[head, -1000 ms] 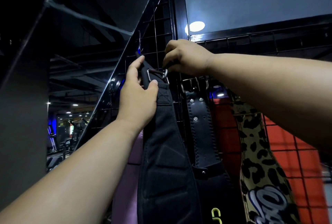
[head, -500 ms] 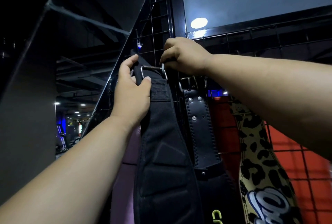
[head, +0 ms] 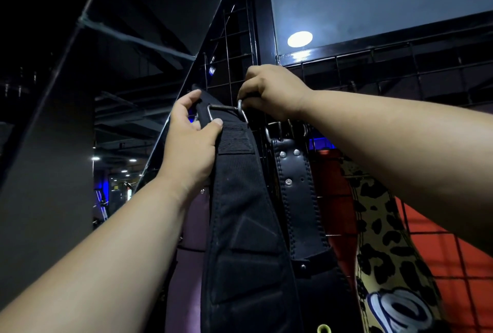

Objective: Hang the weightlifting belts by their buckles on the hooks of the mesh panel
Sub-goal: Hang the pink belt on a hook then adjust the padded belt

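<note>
Now | left hand (head: 190, 146) grips black padded fabric belt (head: 240, 226) below its metal D-ring buckle (head: 226, 112) | right hand (head: 272, 92) pinches buckle against black wire mesh panel (head: 234, 47)

Left hand (head: 190, 143) grips top of black fabric belt (head: 240, 215), thumb on its webbing just under the buckle (head: 226, 112). Right hand (head: 272, 92) pinches the buckle's right end, held up against the mesh panel (head: 234, 39). Just right, a black leather belt (head: 298, 191) hangs on the mesh, then a leopard belt (head: 384, 247). Purple belt (head: 192, 239) behind the left wrist. Red wall (head: 458, 258) shows through the grid; round ceiling light (head: 299, 39) above
</note>
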